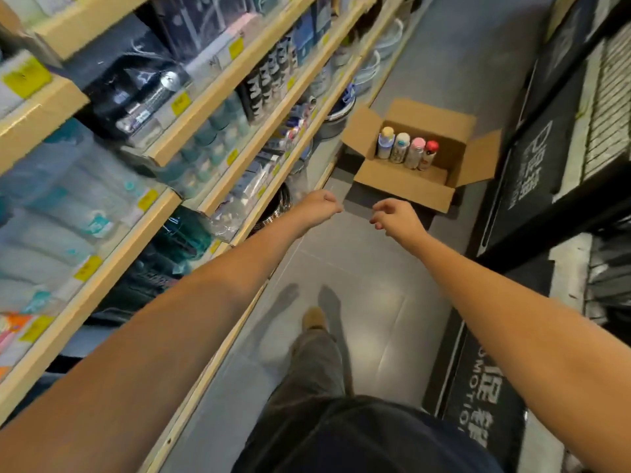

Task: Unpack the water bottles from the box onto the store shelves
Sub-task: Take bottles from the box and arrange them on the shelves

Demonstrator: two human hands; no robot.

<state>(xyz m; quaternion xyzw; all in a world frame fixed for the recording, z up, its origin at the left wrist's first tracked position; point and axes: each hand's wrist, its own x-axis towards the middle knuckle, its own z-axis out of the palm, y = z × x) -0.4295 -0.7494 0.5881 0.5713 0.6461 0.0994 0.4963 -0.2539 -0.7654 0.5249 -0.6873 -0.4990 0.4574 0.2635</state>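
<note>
The water bottles (400,149), four in number, stand upright in a single row inside the box (403,190). The row starts near the box's left wall. Caps, left to right: pale yellow, white, pink, red. The bottles are cylindrical with rounded caps. Their printed labels are too small to read, and their bases are hidden behind the near wall of the box.

The box is plain brown corrugated cardboard with all four flaps folded outward. It sits on the grey tiled floor (362,257), close to the foot of the shelves (218,84). The right part of its interior is in shadow.

The shelves have light wooden front edges carrying yellow price tags (179,103). The stock on them is blurred and hard to identify.

Both bare forearms extend forward toward the box. The left hand (322,203) is seen from the back, fingers clenched under, grasping nothing visible. The right hand (396,216) hangs palm down with fingers loosely curled and released. Both hands are apart from the box.

A dark fixture (526,172) with white lettering is cut off at the right edge.
</note>
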